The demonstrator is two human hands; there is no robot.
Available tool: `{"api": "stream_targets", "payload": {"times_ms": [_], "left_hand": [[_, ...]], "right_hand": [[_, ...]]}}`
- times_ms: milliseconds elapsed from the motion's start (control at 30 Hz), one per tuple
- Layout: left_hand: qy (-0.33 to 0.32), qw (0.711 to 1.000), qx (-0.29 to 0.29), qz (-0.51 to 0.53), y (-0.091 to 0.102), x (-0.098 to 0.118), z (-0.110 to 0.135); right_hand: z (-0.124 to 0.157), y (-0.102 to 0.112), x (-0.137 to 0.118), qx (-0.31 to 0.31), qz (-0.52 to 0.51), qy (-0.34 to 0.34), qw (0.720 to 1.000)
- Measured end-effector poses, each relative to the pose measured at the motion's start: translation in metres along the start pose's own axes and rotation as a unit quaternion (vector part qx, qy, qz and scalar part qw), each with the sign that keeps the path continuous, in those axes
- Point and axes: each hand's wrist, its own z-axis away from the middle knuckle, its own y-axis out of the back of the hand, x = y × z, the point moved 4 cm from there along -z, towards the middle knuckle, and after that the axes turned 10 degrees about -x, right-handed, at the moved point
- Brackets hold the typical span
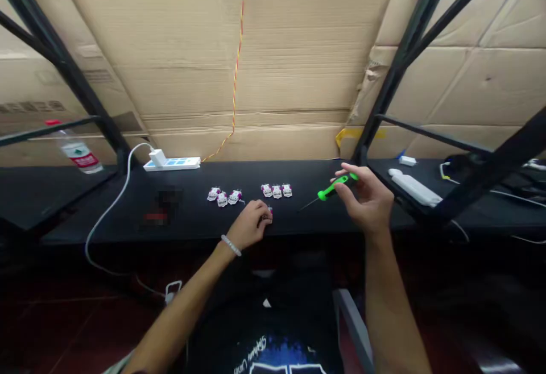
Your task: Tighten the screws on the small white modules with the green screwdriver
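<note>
Left hand [251, 223], bracelet [231, 245] on the wrist, is curled shut and pins a small white-and-pink part [269, 212] to the front of the black table [191, 220]. Right hand [369, 198] grips a green screwdriver [336, 185] by the handle, raised off the table. Its thin tip points down-left toward the part and is well apart from it, so the tool is not on the part yet. Six like pieces sit further back in two groups, left trio [222, 196] and right trio [277, 190], set aside in rows. Likely those are dealt with and the pinned one is in hand, but they are too small to tell finished from unfinished. No other loose parts are visible. Power strip [173, 163] and bottle [79, 152] are at the back left, with a cardboard wall [298, 78] behind.
</note>
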Motion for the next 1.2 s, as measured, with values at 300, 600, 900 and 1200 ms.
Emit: {"api": "stream_targets", "payload": {"times_ms": [300,600,900,1200], "left_hand": [[0.010,1.000,-0.014,0.014,-0.002,-0.010,0.000],[-0.001,0.999,-0.026,0.036,-0.002,-0.008,0.001],[-0.016,0.999,-0.022,0.039,-0.009,0.001,-0.001],[-0.017,0.999,-0.022,0.030,-0.009,0.002,-0.001]], "right_hand": [[0.004,-0.023,0.001,0.020,-0.093,-0.004,0.995],[0.010,-0.073,0.007,-0.005,-0.127,-0.033,0.991],[0.012,-0.080,0.006,-0.016,-0.109,-0.029,0.994],[0.012,-0.079,0.009,-0.018,-0.111,-0.029,0.993]]}}
